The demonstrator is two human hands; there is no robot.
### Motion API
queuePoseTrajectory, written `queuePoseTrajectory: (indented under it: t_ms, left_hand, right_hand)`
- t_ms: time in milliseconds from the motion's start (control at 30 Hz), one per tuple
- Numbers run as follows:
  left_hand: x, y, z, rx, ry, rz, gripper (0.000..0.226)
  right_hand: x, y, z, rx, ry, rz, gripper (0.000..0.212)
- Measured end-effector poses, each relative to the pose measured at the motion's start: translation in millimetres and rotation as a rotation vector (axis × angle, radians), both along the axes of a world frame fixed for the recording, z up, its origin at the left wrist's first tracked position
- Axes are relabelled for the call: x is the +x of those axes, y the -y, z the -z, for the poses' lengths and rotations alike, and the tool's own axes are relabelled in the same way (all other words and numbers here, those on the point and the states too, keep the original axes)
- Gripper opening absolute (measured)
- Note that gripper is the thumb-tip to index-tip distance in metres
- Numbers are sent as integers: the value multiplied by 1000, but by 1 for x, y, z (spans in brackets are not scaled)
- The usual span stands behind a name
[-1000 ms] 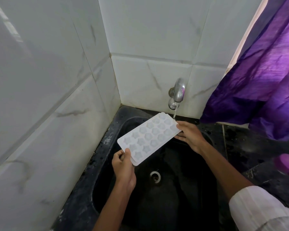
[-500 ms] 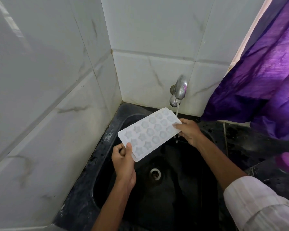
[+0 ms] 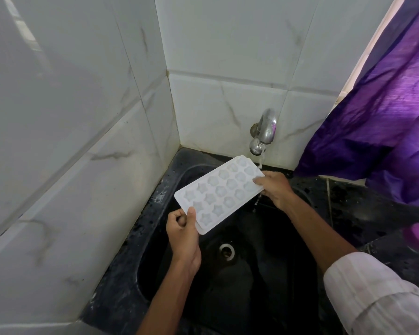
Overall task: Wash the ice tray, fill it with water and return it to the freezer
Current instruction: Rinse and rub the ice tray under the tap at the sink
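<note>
While our left hand (image 3: 183, 232) pinches the near corner of the white ice tray (image 3: 219, 193) above the black sink (image 3: 155, 250), our right hand (image 3: 275, 188) grips its far end, where water from the tap (image 3: 264, 131) lands.
</note>
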State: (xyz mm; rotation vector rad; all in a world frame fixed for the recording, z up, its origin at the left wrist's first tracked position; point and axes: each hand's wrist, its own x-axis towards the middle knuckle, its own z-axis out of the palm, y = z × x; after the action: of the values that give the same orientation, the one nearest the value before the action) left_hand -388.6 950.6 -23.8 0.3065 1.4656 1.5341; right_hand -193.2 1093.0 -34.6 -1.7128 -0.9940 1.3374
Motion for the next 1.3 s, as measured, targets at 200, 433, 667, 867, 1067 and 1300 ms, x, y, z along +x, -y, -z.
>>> queuePoseTrajectory:
  t_ms: [200, 433, 667, 867, 1067, 1300]
  left_hand:
    - [1, 2, 2, -9, -13, 19, 7]
    - [-2, 5, 3, -6, -3, 22, 10]
    - [-2, 6, 3, -7, 0, 42, 11]
    - [-4, 5, 5, -4, -16, 44, 12]
    - [1, 5, 10, -31, -78, 63, 9]
    - [-2, 2, 18, -62, -103, 95, 10]
  right_hand:
    - [0, 3, 0, 13, 96, 49, 12]
    - [2, 3, -6, -29, -27, 26, 14]
    - [2, 5, -6, -4, 58, 57, 13]
    - [8, 6, -3, -33, 7, 19, 11]
    - [10, 10, 0, 8, 36, 76, 14]
    - [19, 11, 1, -37, 11, 72, 14]
